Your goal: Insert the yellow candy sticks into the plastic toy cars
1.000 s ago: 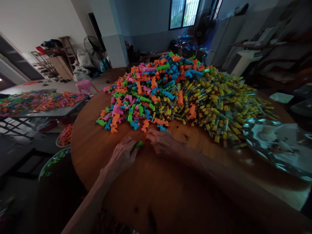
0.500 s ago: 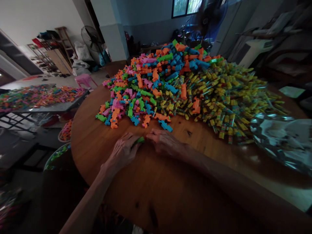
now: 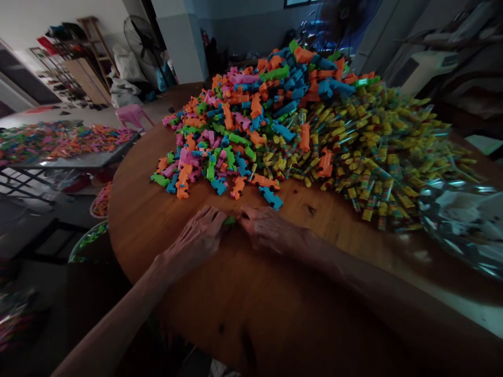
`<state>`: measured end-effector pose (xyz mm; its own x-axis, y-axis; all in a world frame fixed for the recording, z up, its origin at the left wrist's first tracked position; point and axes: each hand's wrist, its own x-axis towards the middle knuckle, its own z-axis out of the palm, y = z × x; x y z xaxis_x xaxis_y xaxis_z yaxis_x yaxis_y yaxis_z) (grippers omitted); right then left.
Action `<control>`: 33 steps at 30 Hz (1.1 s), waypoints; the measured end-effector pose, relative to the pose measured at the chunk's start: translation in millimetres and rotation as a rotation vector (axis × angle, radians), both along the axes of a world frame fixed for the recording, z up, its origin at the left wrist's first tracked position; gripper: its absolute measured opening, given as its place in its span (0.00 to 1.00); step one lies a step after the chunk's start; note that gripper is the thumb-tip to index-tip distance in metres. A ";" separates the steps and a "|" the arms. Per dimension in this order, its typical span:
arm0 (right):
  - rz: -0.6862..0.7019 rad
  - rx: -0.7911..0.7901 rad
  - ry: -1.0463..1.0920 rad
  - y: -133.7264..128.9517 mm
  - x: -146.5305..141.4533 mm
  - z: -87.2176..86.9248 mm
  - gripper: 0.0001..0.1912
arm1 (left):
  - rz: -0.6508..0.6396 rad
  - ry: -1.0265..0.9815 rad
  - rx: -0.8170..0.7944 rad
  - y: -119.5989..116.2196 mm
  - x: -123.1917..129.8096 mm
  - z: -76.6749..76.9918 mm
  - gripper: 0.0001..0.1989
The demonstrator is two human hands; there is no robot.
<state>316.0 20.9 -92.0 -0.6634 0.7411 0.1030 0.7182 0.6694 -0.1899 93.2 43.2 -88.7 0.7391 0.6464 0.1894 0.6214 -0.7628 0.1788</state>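
Observation:
A small green toy piece [image 3: 229,221] is between my two hands, low over the round wooden table [image 3: 137,209]. My left hand [image 3: 202,229] is closed on its left end. From the right, my right hand [image 3: 267,228] meets the piece with fingers pressed together; what its fingertips hold is too small to make out. Just beyond my hands lies a heap of orange, pink, green and blue toy cars [image 3: 236,120]. A blue car [image 3: 271,198] lies at the heap's near edge. Yellow wrapped tubes [image 3: 365,146] are piled to the right of the cars.
A shiny metal tray [image 3: 436,230] with clear plastic inside stands at the table's right. At the left, another table [image 3: 78,162] bears more coloured toys, with tubs [image 3: 88,235] of toys below. A pink stool [image 3: 131,113] and a fan [image 3: 139,39] stand behind.
The view has tilted down slightly and shifted. My hands stay together around the green piece, whose visible part is now smaller between them.

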 end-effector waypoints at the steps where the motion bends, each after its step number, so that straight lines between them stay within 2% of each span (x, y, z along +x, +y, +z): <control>1: 0.016 0.002 -0.010 0.7 -0.3 -0.1 0.13 | 0.002 0.025 0.004 0.4 -0.7 0.3 0.09; 4: 0.053 0.012 -0.014 2.4 -0.3 -4.3 0.12 | -0.007 0.039 0.008 3.0 -3.4 -3.5 0.11; 7: 0.032 0.009 -0.016 2.3 -0.9 -9.9 0.12 | -0.029 -0.017 0.017 5.1 -4.8 -12.1 0.08; 10: 0.026 -0.003 0.001 1.0 -2.6 -10.6 0.11 | 0.009 -0.078 0.024 4.3 -4.1 -18.0 0.06; 14: 0.019 -0.037 -0.012 -0.4 -4.4 -6.5 0.12 | 0.050 -0.080 -0.011 1.7 -3.7 -17.6 0.05; 20: -0.019 0.020 -0.026 -5.2 -10.0 -9.2 0.11 | 0.018 -0.124 0.002 4.8 -7.0 -21.3 0.06; 24: -0.085 0.015 0.020 -13.5 -13.5 -1.8 0.11 | 0.026 -0.167 0.008 0.1 -15.8 -20.5 0.08; 27: -0.243 0.057 0.013 -24.0 -3.5 5.2 0.17 | 0.104 -0.177 0.002 -21.5 -45.6 -19.6 0.08; 31: -0.581 0.130 0.021 -26.2 30.7 -0.1 0.22 | 0.346 -0.217 0.110 -63.8 -118.5 -24.9 0.08; 33: -0.644 0.122 0.061 -21.6 46.8 -7.3 0.20 | 0.444 -0.172 0.168 -78.7 -154.9 -26.5 0.10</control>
